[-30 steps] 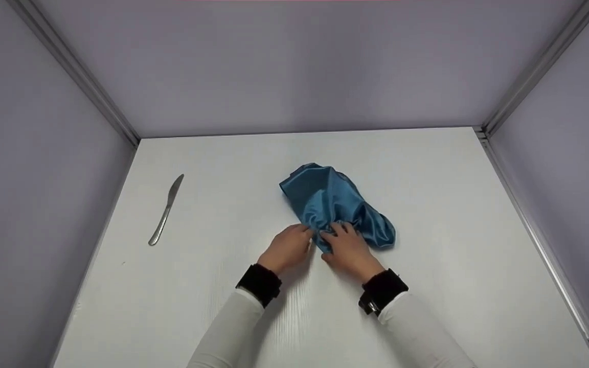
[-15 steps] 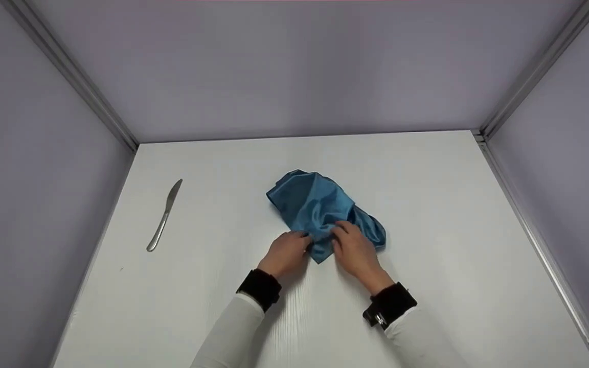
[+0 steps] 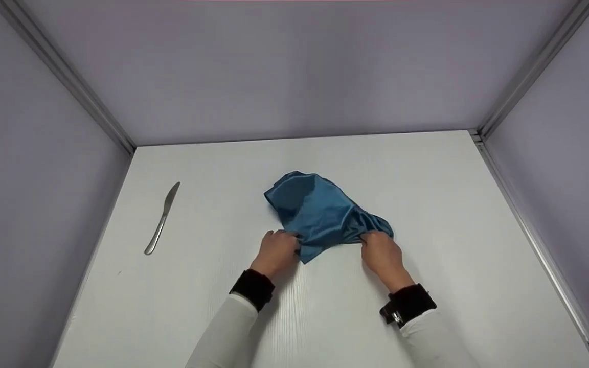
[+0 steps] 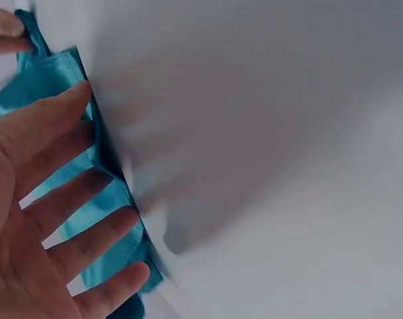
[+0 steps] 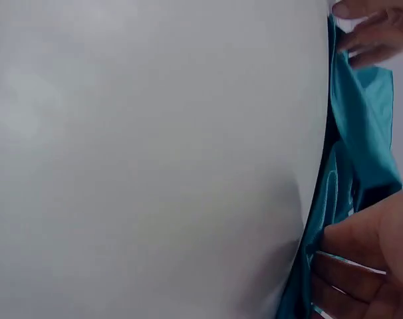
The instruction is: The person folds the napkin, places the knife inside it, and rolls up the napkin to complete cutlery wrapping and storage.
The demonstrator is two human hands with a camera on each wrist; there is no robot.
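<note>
A crumpled shiny blue cloth (image 3: 320,209) lies mid-table. My left hand (image 3: 288,241) rests on its near left edge; in the left wrist view the left hand (image 4: 88,179) has its fingers spread and nearly straight, lying against the cloth (image 4: 55,73). My right hand (image 3: 372,238) grips the bunched near right part of the cloth. In the right wrist view the right hand (image 5: 351,262) shows fingers curled at the cloth's (image 5: 364,126) folds. Both wrists wear black bands over white sleeves.
A metal table knife (image 3: 161,220) lies at the left, near the left wall. The white table (image 3: 427,179) is boxed in by grey walls at the left, back and right, with metal rails in the corners.
My right hand has slid to the right along the cloth's near edge, so the hands now stand apart. The left hand has shifted slightly left, and the cloth is drawn wider between them.
</note>
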